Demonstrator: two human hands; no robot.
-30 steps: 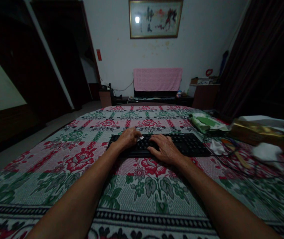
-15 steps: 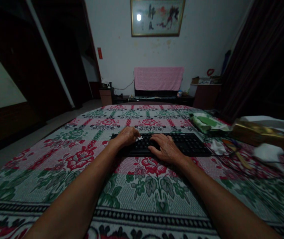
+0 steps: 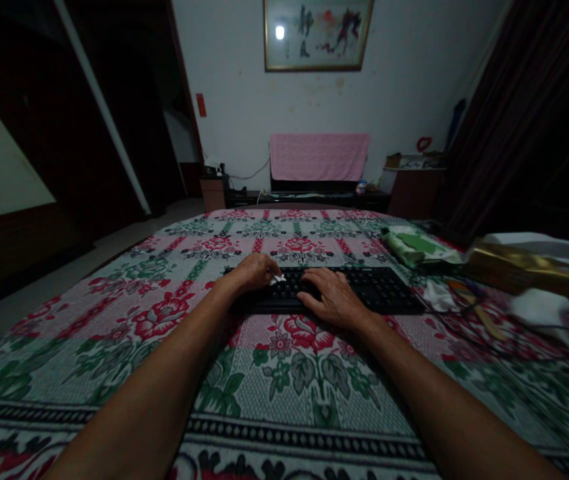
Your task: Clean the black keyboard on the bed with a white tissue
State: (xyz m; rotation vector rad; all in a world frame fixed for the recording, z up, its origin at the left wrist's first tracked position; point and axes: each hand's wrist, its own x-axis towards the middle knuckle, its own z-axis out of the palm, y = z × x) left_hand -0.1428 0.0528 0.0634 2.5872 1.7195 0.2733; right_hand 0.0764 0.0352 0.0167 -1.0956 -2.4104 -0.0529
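A black computer keyboard (image 3: 379, 291) lies flat on the flowered tablecloth (image 3: 164, 313). Over its left part, my left hand (image 3: 254, 271) is closed with a small white piece of tissue (image 3: 277, 279) pinched at the fingertips, against the keys. My right hand (image 3: 332, 295) rests across the middle of the keyboard, fingers stretched out and apart, holding nothing. The keys beneath both hands are hidden.
To the right lie a green and white soft pack (image 3: 419, 247), a gold box (image 3: 519, 270), crumpled white tissue (image 3: 438, 295), a flat brush-like tool (image 3: 487, 320), a white bundle (image 3: 539, 307) and a black cable (image 3: 464, 343). A pink cloth (image 3: 319, 157) hangs beyond the table.
Both hands stay at nearly the same spots on the keyboard. The left hand and tissue have shifted only very slightly; the view has moved a little.
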